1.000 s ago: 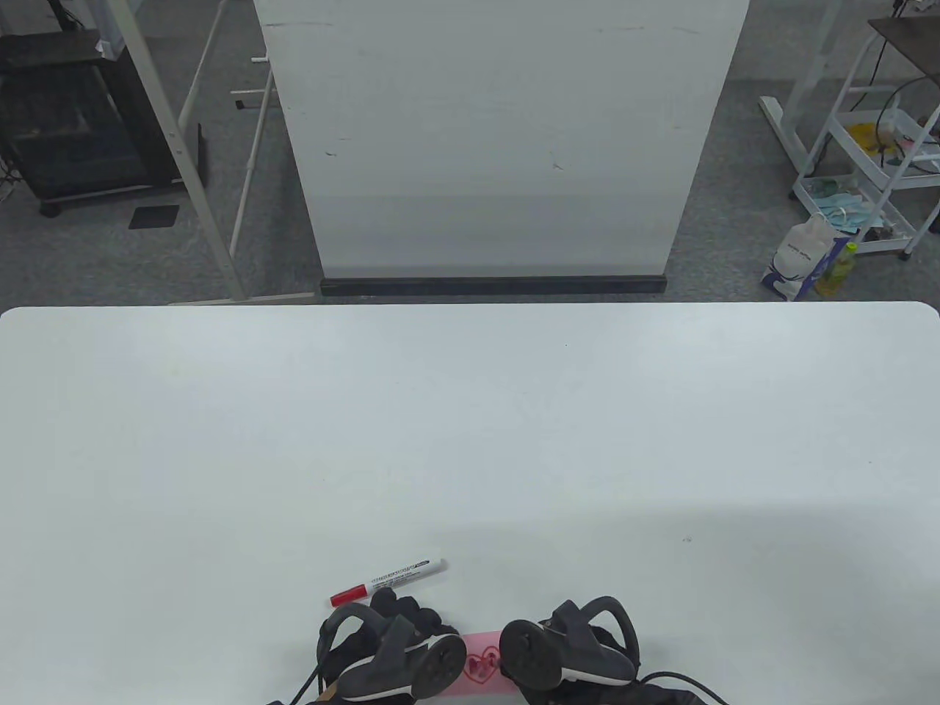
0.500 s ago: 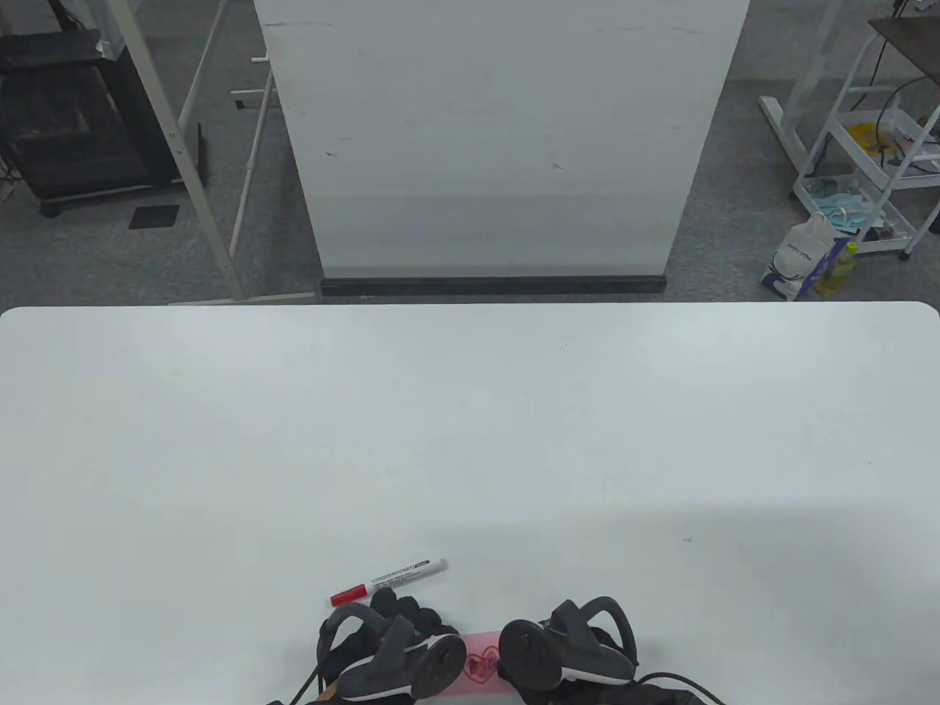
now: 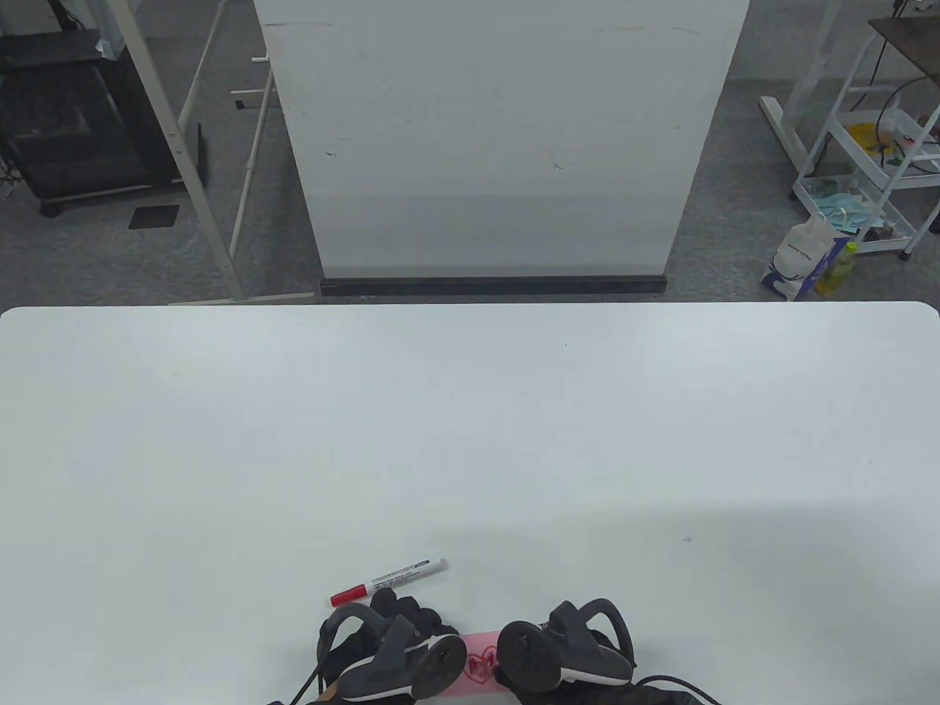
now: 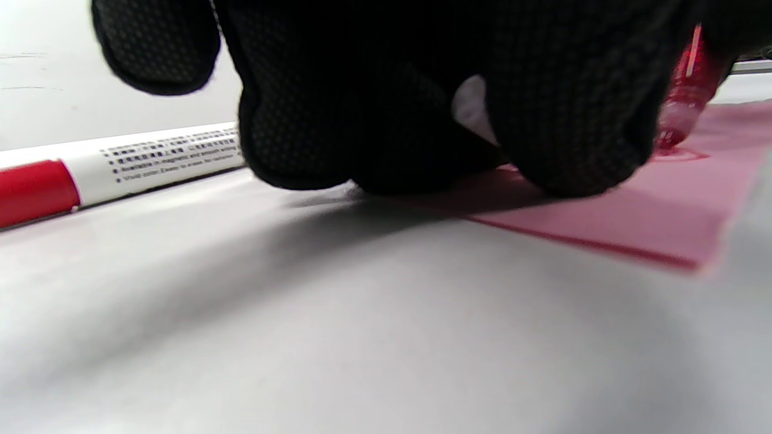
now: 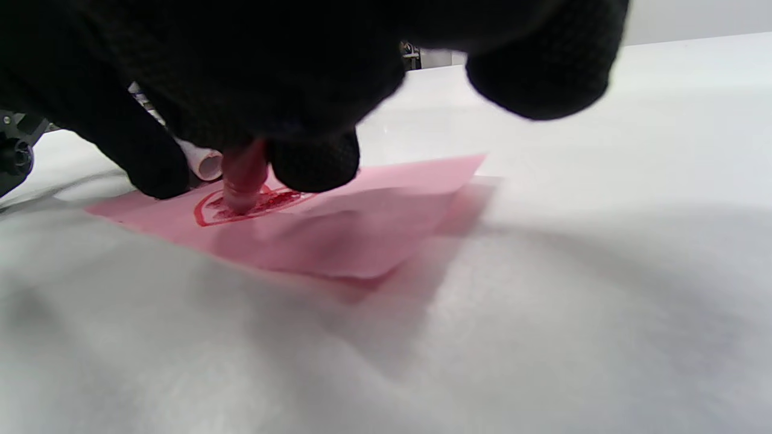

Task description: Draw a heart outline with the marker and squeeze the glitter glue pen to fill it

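Observation:
A pink paper (image 3: pixel 481 643) lies at the table's near edge with a red heart outline (image 5: pixel 241 207) drawn on it. My right hand (image 5: pixel 259 150) pinches a red glitter glue pen (image 5: pixel 243 172), held upright with its tip inside the heart. In the table view this hand (image 3: pixel 514 664) is mostly hidden under its tracker. My left hand (image 3: pixel 407 620) rests its fingertips (image 4: pixel 561 138) on the paper's left edge and holds nothing. The white marker (image 3: pixel 387 581) with its red cap on lies on the table just beyond the left hand, untouched.
The white table (image 3: pixel 470 440) stretches wide beyond the hands. A white board stands on the floor behind the far edge. The paper's far right corner (image 5: pixel 464 163) lifts slightly off the table.
My right hand has edged very slightly left over the heart. The left hand, paper and marker have not moved.

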`<action>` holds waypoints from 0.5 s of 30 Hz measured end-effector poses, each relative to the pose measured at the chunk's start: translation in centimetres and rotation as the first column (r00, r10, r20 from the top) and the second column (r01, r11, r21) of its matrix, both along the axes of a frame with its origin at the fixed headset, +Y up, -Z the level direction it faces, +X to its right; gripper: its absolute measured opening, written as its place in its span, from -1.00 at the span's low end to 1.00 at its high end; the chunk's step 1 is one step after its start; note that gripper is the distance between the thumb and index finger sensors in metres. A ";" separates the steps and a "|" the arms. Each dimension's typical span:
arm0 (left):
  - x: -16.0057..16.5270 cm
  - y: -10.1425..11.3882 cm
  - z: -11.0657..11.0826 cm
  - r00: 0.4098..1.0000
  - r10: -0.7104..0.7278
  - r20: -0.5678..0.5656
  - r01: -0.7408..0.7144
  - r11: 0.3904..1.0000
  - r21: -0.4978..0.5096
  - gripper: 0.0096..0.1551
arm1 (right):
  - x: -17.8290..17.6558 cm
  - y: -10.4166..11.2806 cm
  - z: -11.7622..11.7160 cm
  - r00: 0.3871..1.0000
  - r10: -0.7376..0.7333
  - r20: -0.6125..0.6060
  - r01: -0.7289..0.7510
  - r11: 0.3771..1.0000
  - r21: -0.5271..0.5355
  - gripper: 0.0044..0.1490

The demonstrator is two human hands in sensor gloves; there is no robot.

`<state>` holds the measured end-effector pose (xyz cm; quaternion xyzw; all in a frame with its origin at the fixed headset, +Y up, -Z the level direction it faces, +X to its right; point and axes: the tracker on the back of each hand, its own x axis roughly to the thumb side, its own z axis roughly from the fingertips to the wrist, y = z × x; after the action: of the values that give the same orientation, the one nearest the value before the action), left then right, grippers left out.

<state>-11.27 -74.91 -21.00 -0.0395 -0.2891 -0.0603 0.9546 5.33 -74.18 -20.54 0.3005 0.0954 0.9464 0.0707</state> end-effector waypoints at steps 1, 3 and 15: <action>0.0 0.0 0.0 1.000 0.000 0.000 0.000 1.000 0.000 -0.51 | 0.0 0.0 0.0 1.000 -0.002 0.012 0.002 1.000 0.012 -0.50; 0.0 0.0 0.0 1.000 -0.001 0.000 0.001 1.000 0.000 -0.51 | 0.2 0.2 -0.1 0.999 0.019 0.036 -0.020 0.999 0.049 -0.50; 0.0 0.0 0.0 1.000 0.000 -0.002 0.000 1.000 0.001 -0.51 | -0.7 -0.2 0.4 0.999 -0.027 -0.035 0.029 0.999 0.047 -0.50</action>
<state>-11.22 -74.86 -21.01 -0.0394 -0.2883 -0.0605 0.9548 4.60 -74.39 -20.18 0.3198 0.0701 0.9419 0.0751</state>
